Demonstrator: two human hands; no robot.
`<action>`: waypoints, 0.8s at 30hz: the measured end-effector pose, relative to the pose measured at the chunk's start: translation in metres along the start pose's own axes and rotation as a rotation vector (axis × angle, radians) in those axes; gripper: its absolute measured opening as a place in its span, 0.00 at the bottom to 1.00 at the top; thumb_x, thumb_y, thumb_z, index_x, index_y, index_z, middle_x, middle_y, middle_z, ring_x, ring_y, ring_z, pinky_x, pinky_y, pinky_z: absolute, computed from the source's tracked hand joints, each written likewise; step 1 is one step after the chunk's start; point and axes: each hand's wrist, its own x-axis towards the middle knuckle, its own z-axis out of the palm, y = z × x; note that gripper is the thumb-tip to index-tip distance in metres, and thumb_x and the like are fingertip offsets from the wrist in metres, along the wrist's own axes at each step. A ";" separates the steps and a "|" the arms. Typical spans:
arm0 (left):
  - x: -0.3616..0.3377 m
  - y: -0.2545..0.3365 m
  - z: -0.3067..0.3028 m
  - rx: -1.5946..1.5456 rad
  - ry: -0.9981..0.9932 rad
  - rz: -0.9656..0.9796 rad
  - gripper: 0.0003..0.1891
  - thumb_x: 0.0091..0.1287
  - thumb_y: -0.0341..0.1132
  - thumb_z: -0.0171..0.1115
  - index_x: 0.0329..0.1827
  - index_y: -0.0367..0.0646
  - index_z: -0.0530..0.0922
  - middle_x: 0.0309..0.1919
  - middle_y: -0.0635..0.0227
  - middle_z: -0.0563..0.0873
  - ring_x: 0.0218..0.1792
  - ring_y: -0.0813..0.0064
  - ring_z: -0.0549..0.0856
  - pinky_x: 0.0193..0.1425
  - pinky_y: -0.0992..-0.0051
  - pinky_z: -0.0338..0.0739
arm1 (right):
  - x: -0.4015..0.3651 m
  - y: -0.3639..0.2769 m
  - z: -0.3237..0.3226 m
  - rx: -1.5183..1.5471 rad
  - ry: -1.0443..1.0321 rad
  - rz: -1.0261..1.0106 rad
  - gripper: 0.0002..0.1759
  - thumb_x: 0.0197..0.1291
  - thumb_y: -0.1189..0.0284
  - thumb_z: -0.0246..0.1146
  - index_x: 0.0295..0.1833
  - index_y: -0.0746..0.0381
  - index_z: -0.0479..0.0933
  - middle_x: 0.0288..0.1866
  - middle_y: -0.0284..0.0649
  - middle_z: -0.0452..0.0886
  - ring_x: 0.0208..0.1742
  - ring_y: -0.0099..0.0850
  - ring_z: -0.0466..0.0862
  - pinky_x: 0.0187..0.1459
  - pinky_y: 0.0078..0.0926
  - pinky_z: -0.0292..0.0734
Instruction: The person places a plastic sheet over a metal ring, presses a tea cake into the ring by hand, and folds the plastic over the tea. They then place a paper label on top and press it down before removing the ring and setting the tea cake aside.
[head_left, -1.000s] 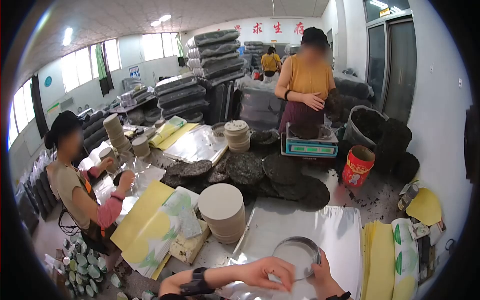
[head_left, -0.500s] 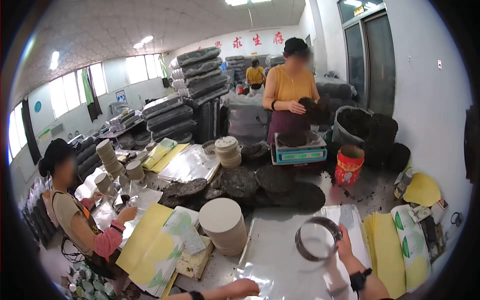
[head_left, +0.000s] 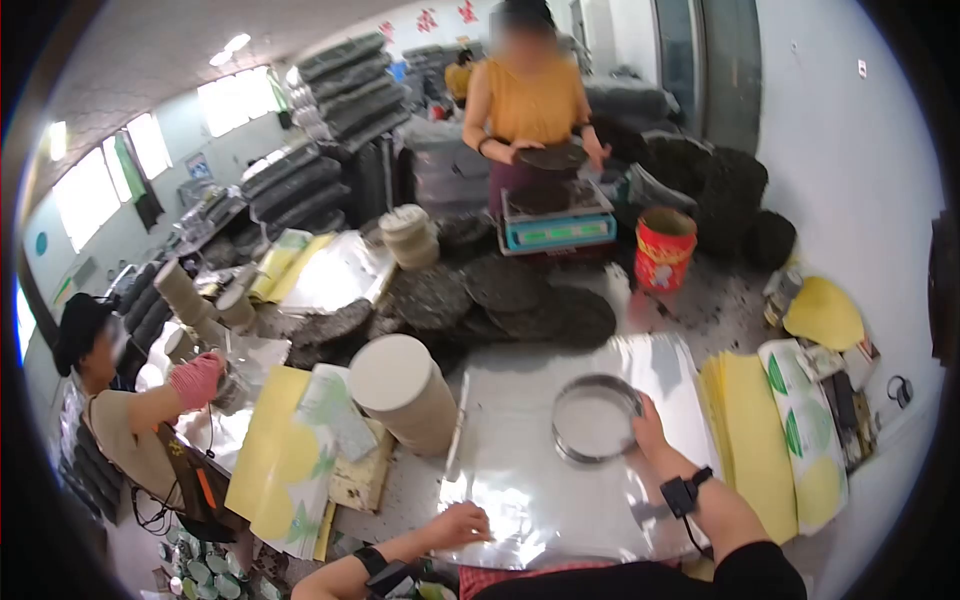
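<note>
Metal ring [head_left: 598, 381]: in the head view, it is over the middle-right part of the stack of clear, shiny sheets [head_left: 510, 400] on the bench [head_left: 690, 322]. Whether it touches the top sheet cannot be told.

Right hand [head_left: 650, 428]: the fingers are closed on the ring's right rim.

Left hand [head_left: 462, 524]: the fingers curl loosely above the near left part of the sheets, apart from the ring. Their gap, and any hold on a sheet edge, cannot be told.

Surroundings: the pale disc stack [head_left: 405, 390] stands left of the sheets, the yellow sheets [head_left: 745, 430] lie right, and the dark discs [head_left: 500, 285] lie beyond.

Handling (judgement): grip the ring by its outer wall and hold it level. Avoid squeezing the thin band out of round. Lift it clear before any sideways movement; a dragged rim could crease or shift the top sheet.
</note>
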 end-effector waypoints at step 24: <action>0.058 0.046 -0.003 0.325 -0.214 -0.333 0.13 0.66 0.42 0.58 0.46 0.45 0.81 0.41 0.57 0.85 0.44 0.52 0.82 0.48 0.58 0.76 | -0.145 -0.222 -0.045 0.262 -1.500 0.223 0.36 0.73 0.52 0.47 0.76 0.64 0.53 0.81 0.52 0.43 0.82 0.39 0.38 0.78 0.35 0.35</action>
